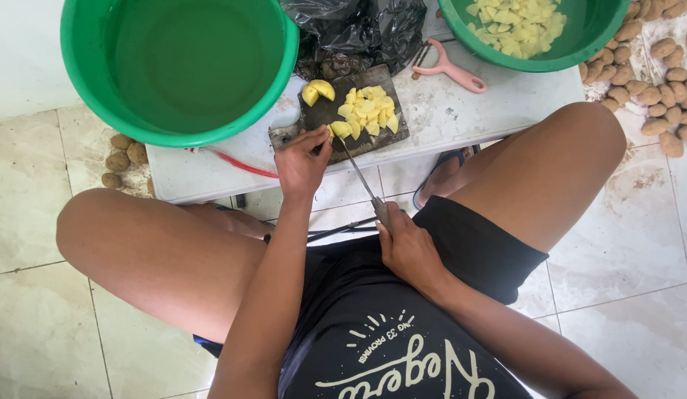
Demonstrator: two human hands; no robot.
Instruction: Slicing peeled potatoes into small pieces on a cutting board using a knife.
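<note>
Right hand (410, 247) closed around knife (360, 176) handle, blade reaching onto dark cutting board (358, 140) on white surface (462, 111). Left hand (303, 159) pinching wet, likely slippery potato piece (340, 129) at board's near edge; best held by flat cut sides.

potato pieces (366, 109) on board (323, 117) (centre)
</note>
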